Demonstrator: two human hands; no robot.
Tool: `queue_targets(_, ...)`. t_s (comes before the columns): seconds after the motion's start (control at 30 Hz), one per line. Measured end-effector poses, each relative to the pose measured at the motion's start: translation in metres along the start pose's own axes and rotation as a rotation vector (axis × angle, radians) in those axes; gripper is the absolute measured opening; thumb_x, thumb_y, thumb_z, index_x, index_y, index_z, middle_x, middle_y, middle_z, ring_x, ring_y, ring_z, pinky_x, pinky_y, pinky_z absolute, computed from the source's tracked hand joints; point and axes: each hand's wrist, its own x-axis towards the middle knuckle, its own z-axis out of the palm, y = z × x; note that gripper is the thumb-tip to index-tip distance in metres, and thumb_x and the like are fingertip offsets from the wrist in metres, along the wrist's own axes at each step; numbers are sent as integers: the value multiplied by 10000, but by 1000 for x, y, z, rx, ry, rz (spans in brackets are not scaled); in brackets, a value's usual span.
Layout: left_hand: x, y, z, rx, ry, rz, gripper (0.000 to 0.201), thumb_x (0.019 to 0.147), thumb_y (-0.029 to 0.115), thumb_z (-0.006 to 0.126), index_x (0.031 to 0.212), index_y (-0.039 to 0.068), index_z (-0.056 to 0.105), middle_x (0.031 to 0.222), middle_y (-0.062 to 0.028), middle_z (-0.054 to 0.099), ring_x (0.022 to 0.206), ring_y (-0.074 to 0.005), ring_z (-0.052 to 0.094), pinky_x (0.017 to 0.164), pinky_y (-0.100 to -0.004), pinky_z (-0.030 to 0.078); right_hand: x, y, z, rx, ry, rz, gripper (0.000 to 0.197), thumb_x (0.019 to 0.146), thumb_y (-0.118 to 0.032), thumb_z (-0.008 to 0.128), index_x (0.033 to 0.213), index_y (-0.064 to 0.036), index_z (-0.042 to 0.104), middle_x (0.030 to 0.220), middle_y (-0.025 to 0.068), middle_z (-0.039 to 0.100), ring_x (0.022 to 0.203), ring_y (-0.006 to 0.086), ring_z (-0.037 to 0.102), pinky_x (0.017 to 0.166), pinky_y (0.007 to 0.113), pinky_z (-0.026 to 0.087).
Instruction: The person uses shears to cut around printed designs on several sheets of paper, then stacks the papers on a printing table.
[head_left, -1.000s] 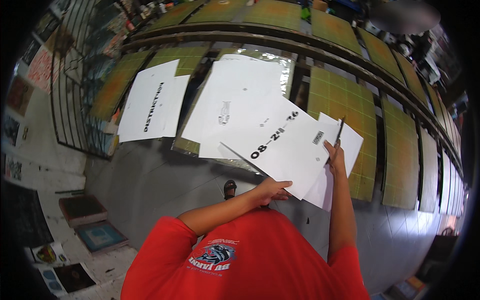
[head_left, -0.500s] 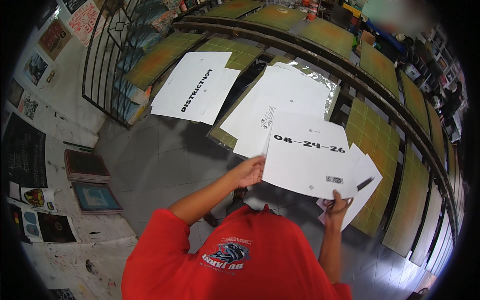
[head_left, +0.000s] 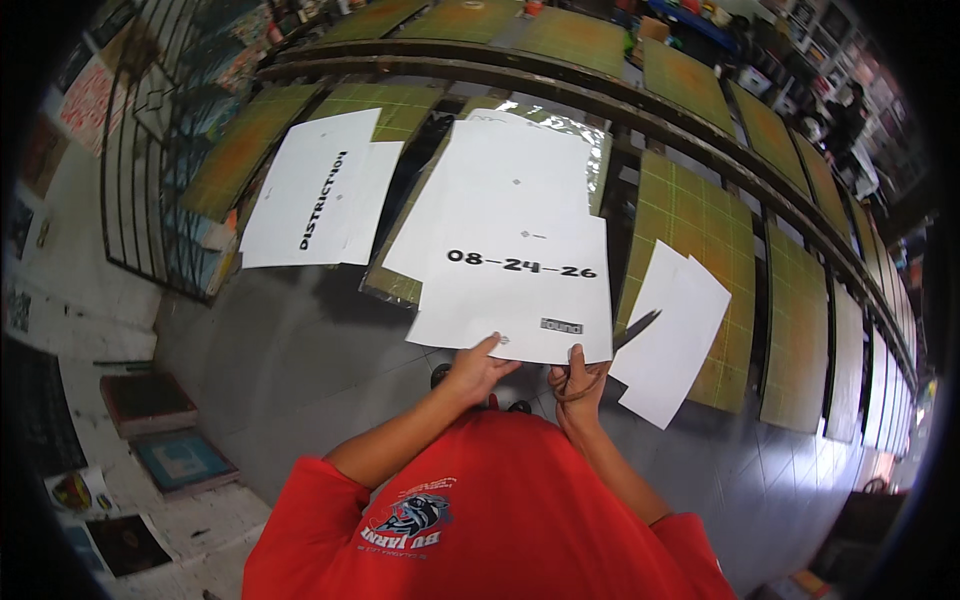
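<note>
A white sheet of paper (head_left: 500,310) with a bold black printed line and a small dark printed box is held in front of me. My left hand (head_left: 476,373) pinches its near edge, thumb on top. My right hand (head_left: 577,388) grips the same edge at the right corner. Scissors (head_left: 640,328) hang in that right hand too, dark blades pointing up to the right and their handle loops around the fingers. Beyond the held sheet, more white sheets (head_left: 520,165) lie overlapped on a clear plastic sleeve (head_left: 598,150); the held sheet covers part of them.
Printed white sheets (head_left: 318,195) rest on green boards to the left, and loose paper pieces (head_left: 672,335) on a board (head_left: 700,210) at the right. A metal rail (head_left: 500,75) runs behind. Framed screens (head_left: 185,455) lean by the left wall; a metal grille (head_left: 150,180) stands behind them.
The held sheet has moved left, in front of the stack. My left hand has shifted from its left side to the near edge, closer to the right hand. The view has turned rightward.
</note>
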Motion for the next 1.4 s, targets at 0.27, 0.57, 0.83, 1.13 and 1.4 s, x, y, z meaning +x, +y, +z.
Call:
queue_targets(0.27, 17, 136, -76, 467, -148, -215, 364, 868, 149, 567, 1171, -26, 467, 990, -152, 626, 839, -258, 652, 678, -369, 563, 44, 30, -19, -2, 110, -147, 308, 914, -289, 531, 1052, -33, 430, 1126, 114, 527, 877, 172, 567, 693, 270, 485)
queue_targets(0.57, 91, 251, -91, 768, -435, -419, 454, 816, 72, 587, 1206, -62, 397, 932, -198, 633, 695, -273, 672, 496, -320, 582, 105, 49, -15, -158, 409, -583, 464, 789, -4, 643, 1154, 107, 380, 1292, 245, 400, 1036, 223, 508, 848, 272, 450)
queue_targets(0.83, 149, 305, -87, 591, -333, -262, 431, 892, 267, 517, 1170, -51, 433, 1050, -186, 604, 904, -240, 632, 752, -351, 546, 90, 49, 14, -132, 556, -447, 543, 755, 2, 648, 1214, 100, 375, 1289, 235, 423, 1021, 213, 522, 780, 252, 455)
queue_targets(1.13, -8, 146, -76, 657, -413, 14, 274, 897, 245, 546, 1054, 21, 528, 975, -93, 585, 860, -173, 599, 703, -293, 498, 79, 68, 9, -108, 570, -326, 482, 741, 11, 651, 1150, 74, 402, 1282, 168, 460, 722, 126, 551, 511, 251, 414)
queue_targets(1.4, 64, 23, 2, 155, -304, -465, 454, 901, 338, 538, 1179, 13, 385, 1094, -163, 499, 894, -199, 580, 669, -269, 517, 78, 48, -8, -290, 403, -321, 391, 738, 28, 649, 1065, 87, 444, 1237, 201, 471, 885, 138, 528, 681, 238, 437)
